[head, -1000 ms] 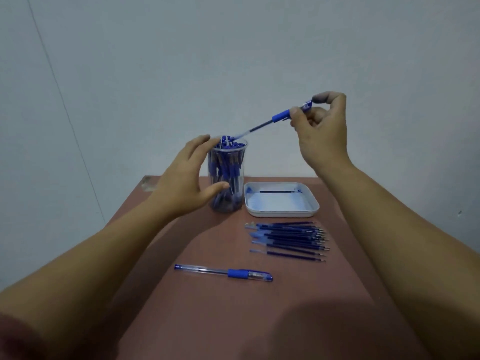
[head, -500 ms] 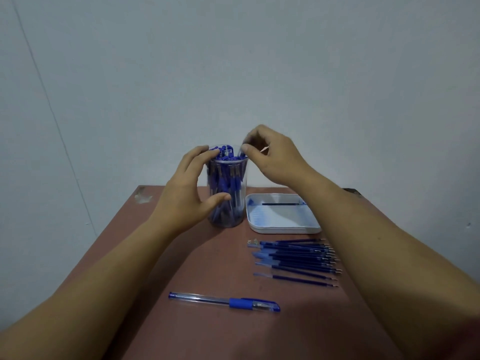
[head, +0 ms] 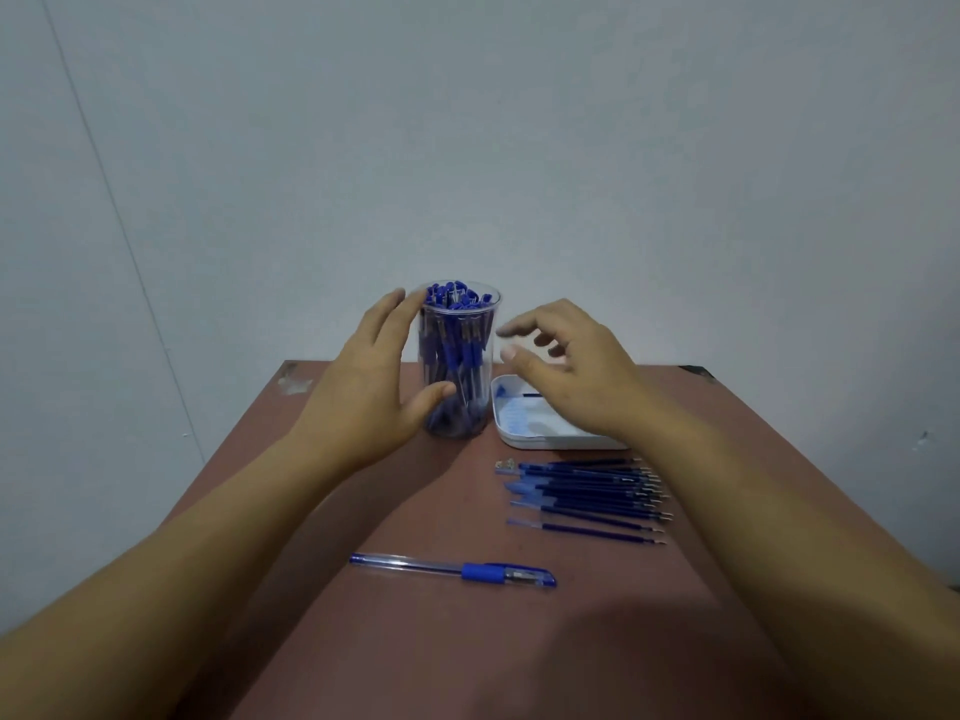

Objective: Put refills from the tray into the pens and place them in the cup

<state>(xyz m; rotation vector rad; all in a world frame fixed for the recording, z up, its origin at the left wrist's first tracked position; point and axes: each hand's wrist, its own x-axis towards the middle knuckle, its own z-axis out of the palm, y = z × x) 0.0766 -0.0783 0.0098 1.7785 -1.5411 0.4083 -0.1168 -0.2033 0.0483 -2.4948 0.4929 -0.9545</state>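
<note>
Another pen [head: 454, 350] now in the cup [head: 492, 310], we are drawing our right hand [head: 569, 371] away, left hand [head: 366, 392] alongside, both grips apart.

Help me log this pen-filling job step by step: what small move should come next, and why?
Probably lower the right hand to pinch the single refill in the tray: that hand hovers open and empty right above it, and one pen lies on the table, not yet in the cup. The left hand is open beside the cup.
</note>
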